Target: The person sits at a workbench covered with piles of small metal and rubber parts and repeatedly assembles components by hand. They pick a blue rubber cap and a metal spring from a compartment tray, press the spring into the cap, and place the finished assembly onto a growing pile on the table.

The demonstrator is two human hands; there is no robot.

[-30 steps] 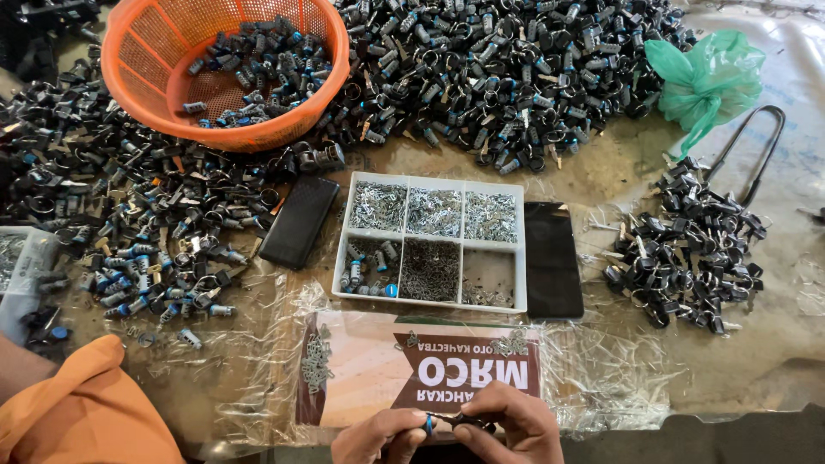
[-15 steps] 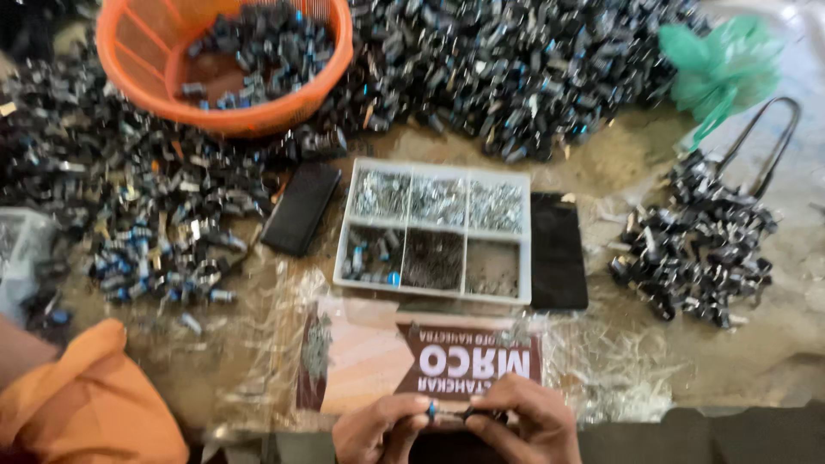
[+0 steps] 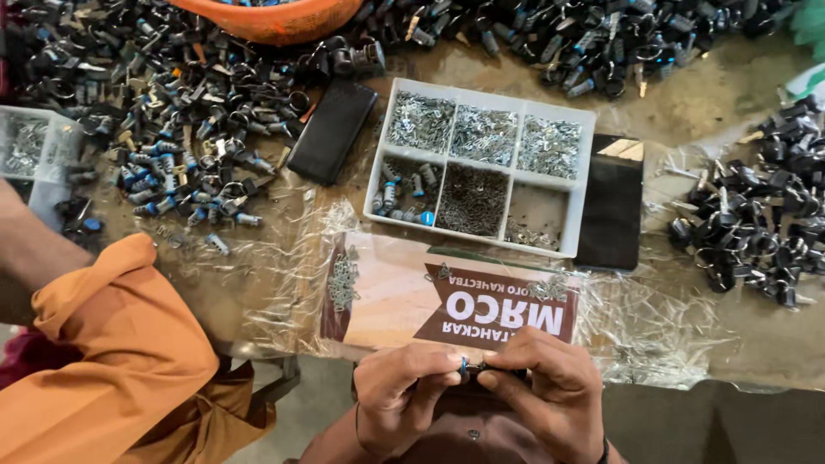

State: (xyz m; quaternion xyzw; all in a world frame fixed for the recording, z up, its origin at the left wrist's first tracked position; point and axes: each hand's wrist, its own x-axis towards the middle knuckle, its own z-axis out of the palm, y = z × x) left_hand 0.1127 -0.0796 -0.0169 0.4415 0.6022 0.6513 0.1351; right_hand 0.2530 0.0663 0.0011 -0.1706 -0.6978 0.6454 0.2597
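**Two hands pinch a small part at the near edge of the counter**

The person's left hand [image 3: 402, 397] and right hand [image 3: 546, 391] meet at the bottom of the view, just at the near edge of the counter [image 3: 705, 103]. Between them they hold a small dark part with a blue tip [image 3: 465, 367]. The grip of the left hand is clamped on the blue end with thumb and forefinger, and the grip of the right hand is closed on the dark end. The part is mostly hidden by the fingers, so its exact shape cannot be told.

Just behind the hands lies a printed cardboard sheet [image 3: 404, 292] under crinkled clear plastic, with some little metal pieces on it. Farther back stands a white divided tray [image 3: 584, 185] with six compartments; these hold small screws, springs and a few blue-tipped parts. A black flat case [image 3: 331, 131] lies to the left of the tray, and a black rectangle [image 3: 612, 215] touches its right side.

Heaps of dark small parts [image 3: 172, 112] cover the far and left side of the counter, and another heap [image 3: 756, 215] lies on the right. An orange basket [image 3: 275, 15] shows at the top edge. At the left, an orange sleeve [image 3: 112, 361] of another person comes into view.
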